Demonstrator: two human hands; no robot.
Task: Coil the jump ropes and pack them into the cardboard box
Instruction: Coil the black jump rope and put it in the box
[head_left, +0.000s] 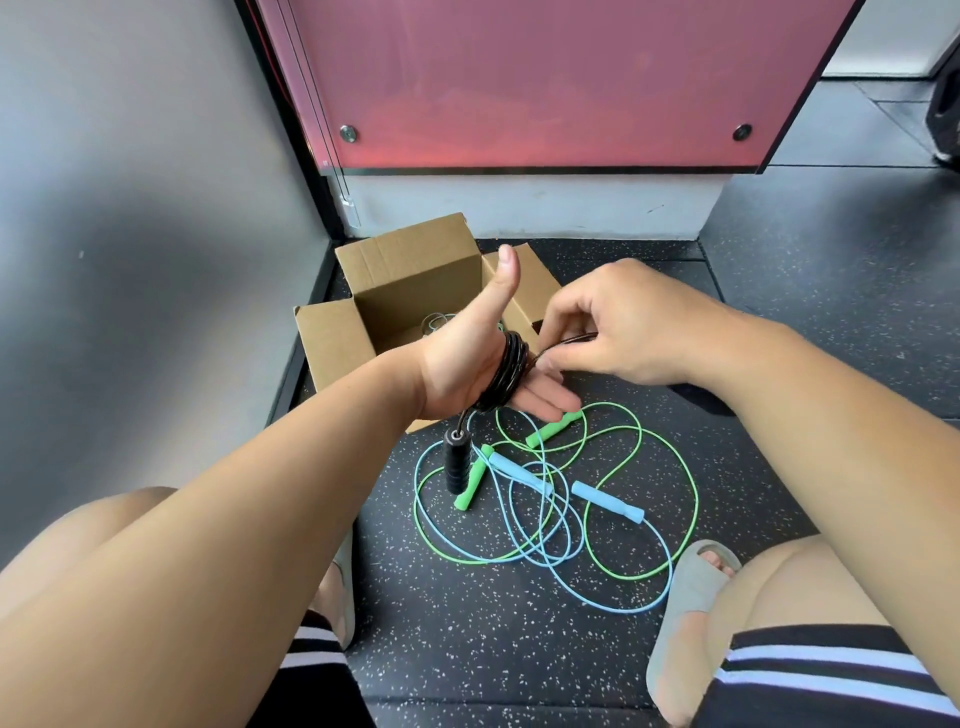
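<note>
A black jump rope (506, 371) is wound in several turns around my left hand (467, 358), whose fingers are straight and thumb points up. One black handle (457, 462) hangs below that hand. My right hand (618, 332) pinches the free black cord just right of the coil. Behind both hands stands the open cardboard box (337, 343), with a coiled pale rope partly visible inside. On the floor in front lie a green jump rope (644, 452) and a light blue jump rope (608, 501), loose and tangled together.
A grey wall runs along the left and a pink panel (545, 78) stands behind the box. My knees and grey slippers (691, 613) frame the speckled black floor (493, 623) near the ropes.
</note>
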